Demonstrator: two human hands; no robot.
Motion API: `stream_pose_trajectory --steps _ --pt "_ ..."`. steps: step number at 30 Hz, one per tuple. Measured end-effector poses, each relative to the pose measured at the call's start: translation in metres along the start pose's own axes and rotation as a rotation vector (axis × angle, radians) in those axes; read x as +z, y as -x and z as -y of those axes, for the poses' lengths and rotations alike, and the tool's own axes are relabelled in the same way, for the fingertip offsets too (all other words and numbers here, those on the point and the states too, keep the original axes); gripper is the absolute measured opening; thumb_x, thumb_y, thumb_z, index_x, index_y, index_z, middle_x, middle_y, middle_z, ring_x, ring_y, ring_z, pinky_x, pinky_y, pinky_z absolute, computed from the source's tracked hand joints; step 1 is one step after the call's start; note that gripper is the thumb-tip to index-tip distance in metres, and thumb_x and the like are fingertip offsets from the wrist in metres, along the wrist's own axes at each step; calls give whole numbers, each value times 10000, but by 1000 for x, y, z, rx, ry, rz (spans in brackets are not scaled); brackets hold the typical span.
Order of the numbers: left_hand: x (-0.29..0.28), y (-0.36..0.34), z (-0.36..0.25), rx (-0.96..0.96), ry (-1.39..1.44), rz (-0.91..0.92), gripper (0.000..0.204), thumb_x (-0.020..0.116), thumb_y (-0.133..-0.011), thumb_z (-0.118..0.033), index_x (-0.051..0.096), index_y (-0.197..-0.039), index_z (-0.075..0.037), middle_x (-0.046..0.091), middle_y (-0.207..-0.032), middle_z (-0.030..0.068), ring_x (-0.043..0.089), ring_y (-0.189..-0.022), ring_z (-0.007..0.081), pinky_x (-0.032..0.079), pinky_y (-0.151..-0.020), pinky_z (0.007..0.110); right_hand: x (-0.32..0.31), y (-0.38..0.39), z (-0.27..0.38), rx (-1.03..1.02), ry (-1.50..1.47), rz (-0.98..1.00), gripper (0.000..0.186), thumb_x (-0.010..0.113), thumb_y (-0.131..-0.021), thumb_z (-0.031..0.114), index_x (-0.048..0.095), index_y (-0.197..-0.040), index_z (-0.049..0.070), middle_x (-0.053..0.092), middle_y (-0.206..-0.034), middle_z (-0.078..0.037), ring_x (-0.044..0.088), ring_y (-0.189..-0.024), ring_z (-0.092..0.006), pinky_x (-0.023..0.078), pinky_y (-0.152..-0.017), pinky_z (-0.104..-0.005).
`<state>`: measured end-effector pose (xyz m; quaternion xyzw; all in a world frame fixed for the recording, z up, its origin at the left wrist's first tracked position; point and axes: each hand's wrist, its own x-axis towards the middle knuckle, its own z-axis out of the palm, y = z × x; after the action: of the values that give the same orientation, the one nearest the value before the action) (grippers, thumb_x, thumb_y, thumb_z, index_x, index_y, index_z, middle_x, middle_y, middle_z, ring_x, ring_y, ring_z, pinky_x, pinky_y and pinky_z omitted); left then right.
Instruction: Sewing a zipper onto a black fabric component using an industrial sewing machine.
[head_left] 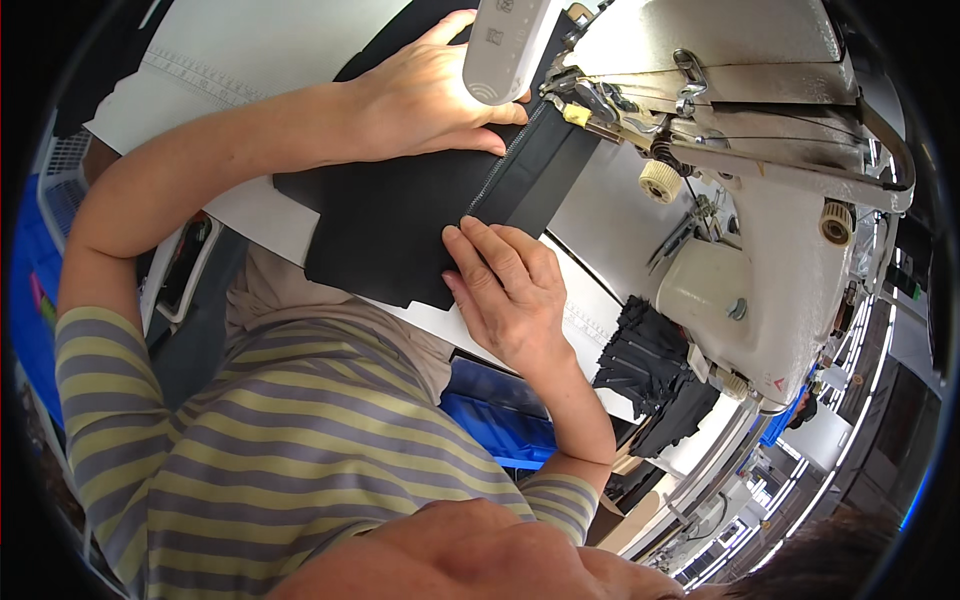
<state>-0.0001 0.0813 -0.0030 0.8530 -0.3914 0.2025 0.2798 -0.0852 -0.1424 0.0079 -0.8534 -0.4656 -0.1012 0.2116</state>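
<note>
A piece of black fabric [385, 225] lies under the sewing machine [740, 270], with a thin zipper [490, 185] running slantwise across it toward the needle area. My left hand [425, 105] rests on the fabric, fingers apart, thumb and a fingertip beside the zipper close to the presser foot. A white rounded device [505, 50] hides some of its fingers. My right hand [508, 285] lies on the fabric at the zipper's nearer end. Its fingertips press on the cloth, and its thumb rests on top too.
Dark fabric pieces [645, 365] are heaped right of the work, below the machine head. Ruler markings [190, 75] line the pale table at upper left. A blue bin [495, 425] sits under the table edge, and a white basket [65, 185] stands at far left.
</note>
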Motion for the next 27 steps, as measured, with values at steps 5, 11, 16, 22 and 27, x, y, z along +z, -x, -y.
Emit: stream_pose_trajectory --steps 5,11,16,22,27 --pt "0 1 1 -14 4 19 311 712 -800 -242 692 -1040 -46 650 -1143 38 565 -1007 213 453 -876 343 0 -1 0 -1 -8 9 454 763 -674 112 670 -1111 33 617 -1140 -82 568 -969 -223 454 -764 -346" --pt "6 4 7 35 -46 -6 318 729 -780 -236 692 -1040 -58 646 -1175 32 578 -995 213 470 -861 355 0 -3 -3 -4 -9 9 476 764 -669 107 659 -1128 37 608 -1157 -84 563 -983 -228 453 -767 -349" --pt "14 14 -2 87 -107 -90 333 746 -752 -231 691 -1042 -76 640 -1202 25 592 -976 217 508 -827 355 1 -3 -4 -1 4 15 496 762 -666 99 645 -1143 30 606 -1158 -92 562 -995 -238 454 -769 -354" --pt "15 11 -1 2 -66 -48 303 711 -799 -286 682 -1041 -106 664 -1132 9 595 -1088 205 315 -1056 543 0 -8 -9 -7 43 11 514 765 -653 98 640 -1148 31 608 -1161 -98 567 -998 -243 458 -782 -360" --pt "17 14 -4 54 -136 -59 342 720 -778 -258 647 -1064 -84 659 -1130 23 595 -1092 203 323 -1050 543 2 -11 -16 -5 73 -1 521 769 -640 102 642 -1141 36 609 -1164 -93 565 -1010 -244 461 -790 -362"
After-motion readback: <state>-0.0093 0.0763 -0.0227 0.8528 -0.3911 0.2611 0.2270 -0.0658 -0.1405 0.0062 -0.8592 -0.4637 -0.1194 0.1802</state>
